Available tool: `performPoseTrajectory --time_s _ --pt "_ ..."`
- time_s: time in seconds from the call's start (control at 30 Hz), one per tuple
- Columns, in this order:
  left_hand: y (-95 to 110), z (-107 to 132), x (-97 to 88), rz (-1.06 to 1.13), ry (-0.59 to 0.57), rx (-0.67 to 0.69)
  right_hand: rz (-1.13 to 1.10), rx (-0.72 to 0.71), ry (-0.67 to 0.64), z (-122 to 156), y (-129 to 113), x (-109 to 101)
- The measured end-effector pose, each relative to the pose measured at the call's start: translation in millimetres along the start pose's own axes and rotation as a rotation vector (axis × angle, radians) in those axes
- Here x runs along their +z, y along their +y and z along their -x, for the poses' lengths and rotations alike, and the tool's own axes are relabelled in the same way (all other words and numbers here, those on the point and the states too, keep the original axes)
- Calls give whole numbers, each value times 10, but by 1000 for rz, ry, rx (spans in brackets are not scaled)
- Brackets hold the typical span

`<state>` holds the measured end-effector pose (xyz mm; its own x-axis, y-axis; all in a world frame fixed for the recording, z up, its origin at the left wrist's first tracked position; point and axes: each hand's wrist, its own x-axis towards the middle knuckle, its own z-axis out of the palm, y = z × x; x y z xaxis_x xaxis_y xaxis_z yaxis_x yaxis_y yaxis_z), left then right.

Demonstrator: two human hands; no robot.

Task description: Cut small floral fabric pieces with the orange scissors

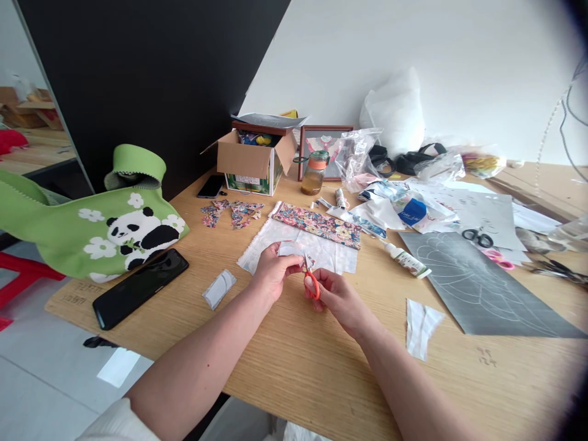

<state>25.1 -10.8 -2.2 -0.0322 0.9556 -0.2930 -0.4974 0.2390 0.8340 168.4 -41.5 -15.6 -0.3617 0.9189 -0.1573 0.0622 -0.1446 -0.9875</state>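
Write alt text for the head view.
Right hand holds orange-handled scissors at a small pale piece in the left hand, over a wooden table. Beyond lies floral fabric; at left, a green panda-patterned bag; at right, a white bottle and grey sheet.

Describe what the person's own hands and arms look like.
The left hand and right hand are ungloved. The left forearm and right forearm are bare, with no watch or bracelet visible. A white sleeve shows on the left side, at the picture's lower edge; no right sleeve is in view.
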Motion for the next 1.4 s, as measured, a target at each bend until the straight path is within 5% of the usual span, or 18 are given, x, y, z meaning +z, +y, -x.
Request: performPoseTrajectory --time_s 1.4 --pt "13 -6 -24 -27 -53 -19 25 -1 -36 -8 6 -60"
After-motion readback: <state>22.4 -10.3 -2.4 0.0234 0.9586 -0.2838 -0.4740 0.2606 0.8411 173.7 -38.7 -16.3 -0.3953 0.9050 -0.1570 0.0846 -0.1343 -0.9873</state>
